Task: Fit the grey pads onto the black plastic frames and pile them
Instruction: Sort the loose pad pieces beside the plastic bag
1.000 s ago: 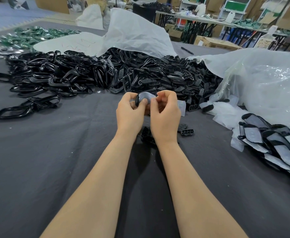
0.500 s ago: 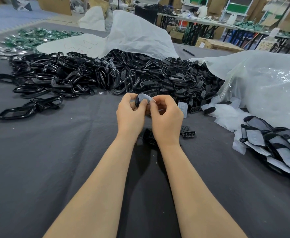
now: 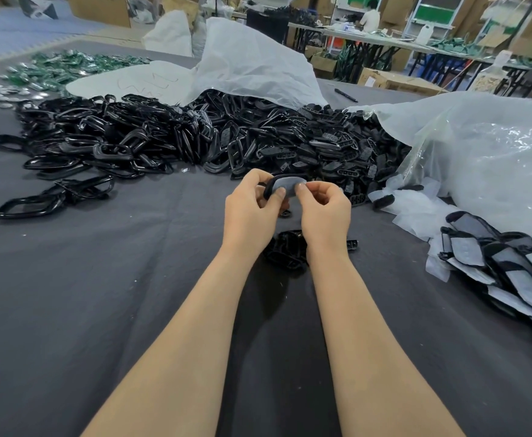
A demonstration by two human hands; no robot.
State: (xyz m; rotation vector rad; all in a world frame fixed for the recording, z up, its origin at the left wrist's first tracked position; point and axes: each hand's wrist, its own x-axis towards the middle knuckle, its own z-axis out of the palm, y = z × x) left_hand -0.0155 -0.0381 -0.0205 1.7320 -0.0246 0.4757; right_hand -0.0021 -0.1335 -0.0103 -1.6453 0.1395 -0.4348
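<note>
Both hands hold one small black plastic frame (image 3: 269, 188) above the table, with a grey pad (image 3: 286, 187) lying on its face. My left hand (image 3: 252, 212) grips the frame's left end, thumb on the pad. My right hand (image 3: 324, 212) pinches the pad's right edge between thumb and forefinger. Beneath my wrists lie a few loose black frames (image 3: 285, 250). A pile of frames with grey pads on them (image 3: 504, 272) lies at the right edge. A big heap of bare black frames (image 3: 321, 143) stretches across the table beyond my hands.
Larger black loops (image 3: 78, 149) spread over the left of the dark grey table cloth (image 3: 100, 294). White plastic bags (image 3: 485, 159) sit at the right and behind the heap. White backing scraps (image 3: 416, 209) lie by the right bag. Green parts (image 3: 69, 66) lie far left.
My hands have stayed together on the same frame. The right thumb and forefinger have shifted along the pad toward its right edge, and more of the grey pad now shows.
</note>
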